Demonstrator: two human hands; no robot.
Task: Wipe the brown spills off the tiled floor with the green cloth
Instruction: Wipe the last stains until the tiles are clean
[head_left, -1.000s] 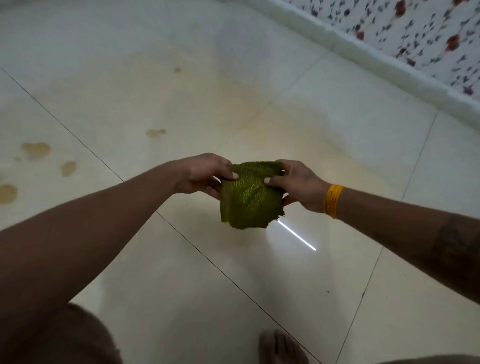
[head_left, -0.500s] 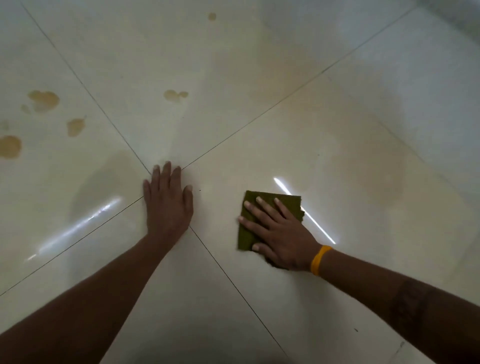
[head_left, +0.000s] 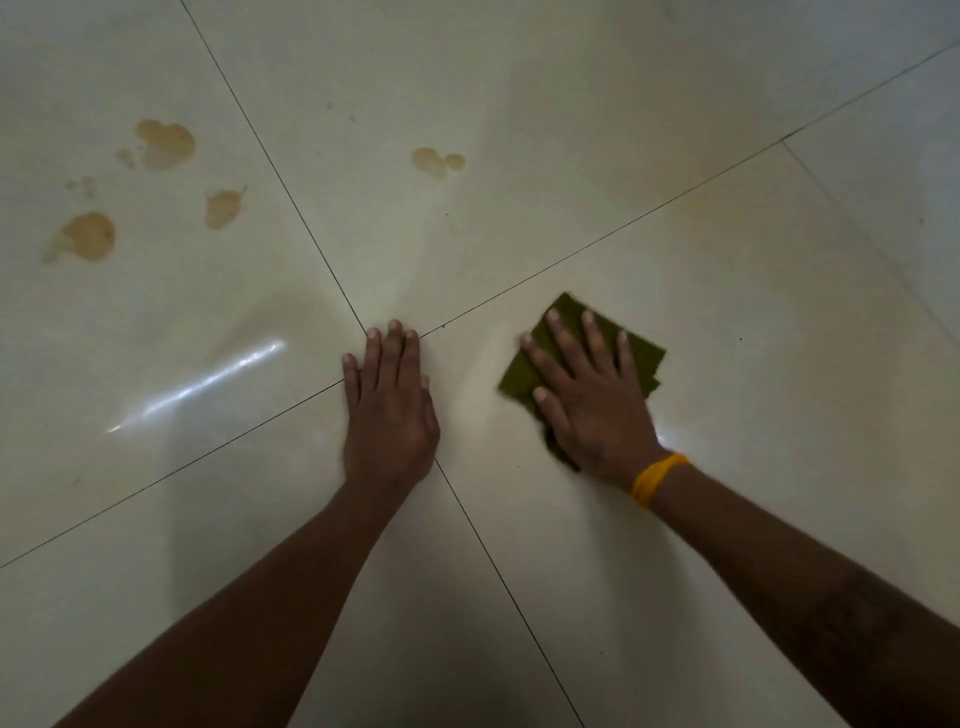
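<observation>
Landmark: the grout cross (head_left: 387, 332) where four tiles of the tiled floor (head_left: 727, 322) meet; every place below is given from it.
Left hand (head_left: 388, 410): lies flat, palm down, on the floor just on the near side of the cross, fingertips reaching the crossing itself. Its grip is apart, fingers straight and close together, holding nothing.
Right hand (head_left: 592, 400): lies to the right of the cross, palm down on the green cloth (head_left: 644, 358). Its grip is apart too, fingers spread and straight, pressing the cloth onto the tile rather than curling round it.
Green cloth: a folded pad flat on the floor, on the tile right of the cross, apart from the left hand. Its far corner and right edge show beyond the fingers; the rest is under the palm.
Brown spills: one double blot (head_left: 437, 162) beyond the cross, slightly right, on the far tile. A cluster (head_left: 165, 144) sits far left of the cross, with two more patches (head_left: 223, 208) (head_left: 87, 236) nearer on that same left tile. None touches the cloth; all are well apart from it.
Wristband (head_left: 657, 478): yellow, on the right wrist.
Light streak (head_left: 202, 382): a bright reflection on the tile left of the cross.
</observation>
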